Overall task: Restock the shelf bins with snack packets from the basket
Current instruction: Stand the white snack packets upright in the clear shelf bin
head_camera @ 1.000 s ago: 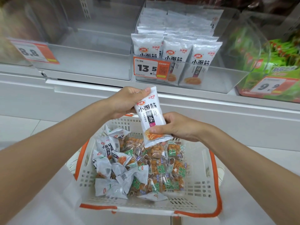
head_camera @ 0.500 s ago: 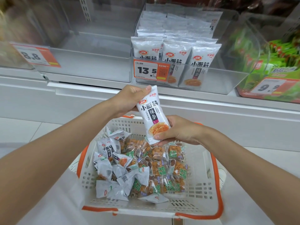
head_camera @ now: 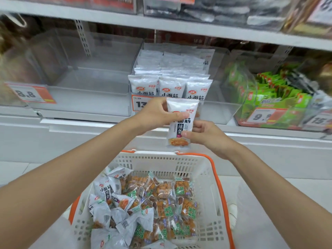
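L hand [head_camera: 156, 114] grips white packet [head_camera: 182, 106] top, R hand [head_camera: 210, 135] pinches its lower side, above basket [head_camera: 161, 154].

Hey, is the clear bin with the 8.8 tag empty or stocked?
Empty: the bin behind the 8.8 tag shows only its bare clear walls and floor, nothing inside.

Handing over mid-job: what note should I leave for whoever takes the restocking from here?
Left hand grips the upper part of a white foil snack packet; right hand pinches its lower right side.
The packet is upright in front of the clear plastic shelf bin.
Done: the bin holds rows of matching packets.
Left: place this one; white packets and orange-and-green packets lie in the white plastic basket.
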A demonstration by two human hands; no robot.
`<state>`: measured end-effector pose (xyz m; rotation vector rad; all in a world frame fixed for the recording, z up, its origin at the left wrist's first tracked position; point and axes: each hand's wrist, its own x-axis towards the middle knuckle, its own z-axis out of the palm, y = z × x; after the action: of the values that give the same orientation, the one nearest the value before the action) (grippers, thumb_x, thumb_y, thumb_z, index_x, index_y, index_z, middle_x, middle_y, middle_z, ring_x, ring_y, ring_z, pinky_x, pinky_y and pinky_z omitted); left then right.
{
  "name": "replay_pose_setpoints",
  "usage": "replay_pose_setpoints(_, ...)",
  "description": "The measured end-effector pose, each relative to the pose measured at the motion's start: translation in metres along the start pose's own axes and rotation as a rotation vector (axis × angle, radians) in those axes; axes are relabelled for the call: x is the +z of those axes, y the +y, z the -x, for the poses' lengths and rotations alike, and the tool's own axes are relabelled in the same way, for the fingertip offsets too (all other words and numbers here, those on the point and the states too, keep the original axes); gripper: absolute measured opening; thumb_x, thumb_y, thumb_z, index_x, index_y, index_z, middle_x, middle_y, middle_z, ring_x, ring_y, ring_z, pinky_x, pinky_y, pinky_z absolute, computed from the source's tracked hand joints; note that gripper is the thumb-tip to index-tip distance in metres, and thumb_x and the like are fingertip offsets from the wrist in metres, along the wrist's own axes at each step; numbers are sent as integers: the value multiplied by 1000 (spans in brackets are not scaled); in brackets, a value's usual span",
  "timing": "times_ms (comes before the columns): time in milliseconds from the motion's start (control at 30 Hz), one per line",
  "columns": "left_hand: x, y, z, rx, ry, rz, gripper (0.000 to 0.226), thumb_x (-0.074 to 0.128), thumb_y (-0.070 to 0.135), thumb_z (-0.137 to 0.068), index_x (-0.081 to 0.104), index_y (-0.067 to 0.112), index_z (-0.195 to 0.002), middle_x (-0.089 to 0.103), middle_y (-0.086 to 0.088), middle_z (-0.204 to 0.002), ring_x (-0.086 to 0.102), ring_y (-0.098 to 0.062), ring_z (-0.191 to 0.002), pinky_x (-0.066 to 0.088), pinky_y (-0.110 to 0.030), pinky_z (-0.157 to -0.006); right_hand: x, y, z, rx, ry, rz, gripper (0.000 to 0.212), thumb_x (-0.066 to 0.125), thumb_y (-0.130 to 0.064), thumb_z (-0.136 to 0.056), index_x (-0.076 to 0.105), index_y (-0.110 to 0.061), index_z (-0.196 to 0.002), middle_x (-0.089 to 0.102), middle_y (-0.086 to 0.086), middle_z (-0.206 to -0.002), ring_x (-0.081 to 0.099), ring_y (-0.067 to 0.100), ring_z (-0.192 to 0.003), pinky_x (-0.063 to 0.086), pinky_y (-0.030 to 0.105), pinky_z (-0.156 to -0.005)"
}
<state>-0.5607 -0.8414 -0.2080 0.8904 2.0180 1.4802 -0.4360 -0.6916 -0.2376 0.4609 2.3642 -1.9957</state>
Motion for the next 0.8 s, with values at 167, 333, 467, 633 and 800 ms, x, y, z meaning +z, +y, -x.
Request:
replay_pose_setpoints(167, 11, 46, -18, 138, -63, -47, 18, 79, 5, -77, 72, 10, -94, 75, 2, -90, 71, -2, -76, 54, -16, -65, -30, -32, 5, -174, 171, 63, 27, 68, 2, -86, 68, -14, -108, 74, 2, -103, 70, 11, -94, 53, 23, -88)
replay_pose_setpoints(333, 20, 97, -51, 272, -49, -76, 25, 79, 7, -78, 71, 6, -102, 75, -2, -99, 71, -9, -89, 58, -23, -80, -63, -67, 5, -411, 404, 90, 30, 66, 8, -85, 66, -14, -105, 72, -5, -96, 69, 1, -85, 56, 22, -77)
replay_pose_setpoints(467, 34, 105, -84, 336, -79, -191, 23, 79, 9, -79, 71, 8, -100, 74, 0, -98, 69, -3, -87, 54, -18, -80, -85, -58, -13, -454, 573, 210, 27, 75, -9, -82, 69, -25, -102, 73, -8, -101, 68, 13, -99, 53, 36, -91)
replay_pose_setpoints(633, 33, 87, -137, 282, -38, -516, 44, 71, 30, -88, 62, 12, -127, 62, 0, -129, 57, -13, -120, 43, -29, -103, -108, -26, -73, -219, 676, 108, 19, 70, -7, -83, 71, -17, -99, 75, 2, -97, 70, 22, -93, 55, 49, -88)
replay_pose_setpoints(800, 8, 72, -193, 146, -17, -829, 44, 45, 37, -101, 45, 26, -143, 52, 1, -139, 63, -22, -101, 52, -32, -87, -132, -34, -149, 71, 789, 232, 16, 64, -11, -89, 65, -6, -104, 68, 11, -112, 64, 29, -103, 53, 34, -80)
